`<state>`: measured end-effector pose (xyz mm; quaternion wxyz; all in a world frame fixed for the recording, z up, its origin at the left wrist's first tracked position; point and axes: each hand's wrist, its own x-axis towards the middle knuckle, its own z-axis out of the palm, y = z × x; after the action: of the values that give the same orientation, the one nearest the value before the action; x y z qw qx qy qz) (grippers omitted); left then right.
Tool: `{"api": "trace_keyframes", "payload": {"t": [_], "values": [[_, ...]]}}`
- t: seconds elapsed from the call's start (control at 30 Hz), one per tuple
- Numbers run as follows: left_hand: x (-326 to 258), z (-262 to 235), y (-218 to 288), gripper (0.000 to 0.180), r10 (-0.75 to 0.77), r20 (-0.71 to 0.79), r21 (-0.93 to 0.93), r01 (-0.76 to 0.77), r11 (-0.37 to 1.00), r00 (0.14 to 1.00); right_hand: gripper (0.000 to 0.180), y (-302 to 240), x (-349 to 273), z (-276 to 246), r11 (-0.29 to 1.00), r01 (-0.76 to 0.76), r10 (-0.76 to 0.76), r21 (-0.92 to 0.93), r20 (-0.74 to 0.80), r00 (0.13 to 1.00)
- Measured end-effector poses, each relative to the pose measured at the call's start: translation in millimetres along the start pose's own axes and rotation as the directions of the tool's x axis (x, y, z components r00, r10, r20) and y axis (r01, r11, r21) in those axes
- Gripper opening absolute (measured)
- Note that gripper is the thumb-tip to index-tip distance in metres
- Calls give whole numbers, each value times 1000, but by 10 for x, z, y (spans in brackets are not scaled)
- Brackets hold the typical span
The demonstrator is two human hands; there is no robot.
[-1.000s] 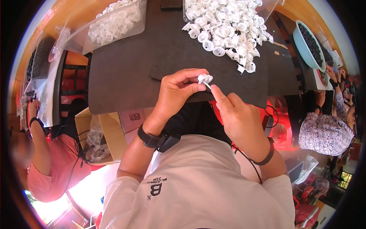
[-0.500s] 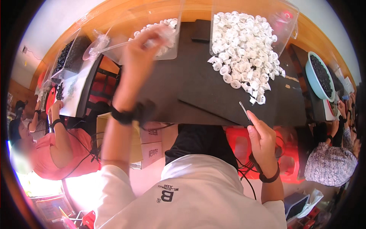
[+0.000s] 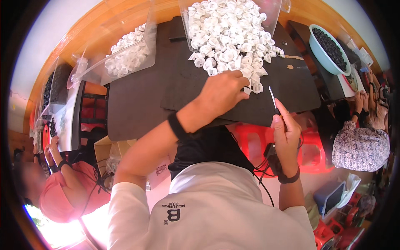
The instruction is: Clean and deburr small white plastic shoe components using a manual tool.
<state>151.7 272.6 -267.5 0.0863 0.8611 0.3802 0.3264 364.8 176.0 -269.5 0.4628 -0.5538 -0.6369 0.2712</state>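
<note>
White plastic caps [image 3: 227, 35] mostly remain heaped; fewer fill the clear tray [image 3: 125, 56]. Left hand [image 3: 221, 93] curls closed onto one cap; right hand [image 3: 285, 127] pinches a thin pick [image 3: 273, 99].

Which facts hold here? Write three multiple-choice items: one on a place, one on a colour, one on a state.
1. Where is the left hand?
A. at the near edge of the white pile
B. in the bowl
C. on the lap

2. What colour is the bowl at upper right?
A. red
B. light blue
C. yellow

3. How does the right hand stand?
A. open and empty
B. flat on the board
C. closed on a thin tool

Key: 1 A, its fingers lie among the nearest white pieces on the dark board. 2 B, its rim is pale blue around dark contents. 3 C, the tool's tip sticks up from the pinched fingers.
</note>
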Motion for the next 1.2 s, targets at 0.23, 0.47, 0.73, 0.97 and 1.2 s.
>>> {"api": "trace_keyframes", "payload": {"t": [0.23,0.47,0.73,0.97,1.2], "values": [[-55,168,-126,17,10,38,11,-11,1000,999,39,80,2,-7,945,-208,194,254,76,978],[-378,-150,37,16,-6,-139,-120,-11,993,990,44,5,292,378,850,-285,201,444,226,953],[-629,-208,16,22,-60,-125,-274,23,961,990,53,-26,396,690,874,-248,109,417,330,938],[-835,-152,17,33,-488,206,-858,396,327,848,56,7,444,738,910,-206,49,359,401,915],[-949,-89,-159,32,-455,338,-896,430,112,823,56,-102,507,799,933,-207,47,293,472,880]]}}
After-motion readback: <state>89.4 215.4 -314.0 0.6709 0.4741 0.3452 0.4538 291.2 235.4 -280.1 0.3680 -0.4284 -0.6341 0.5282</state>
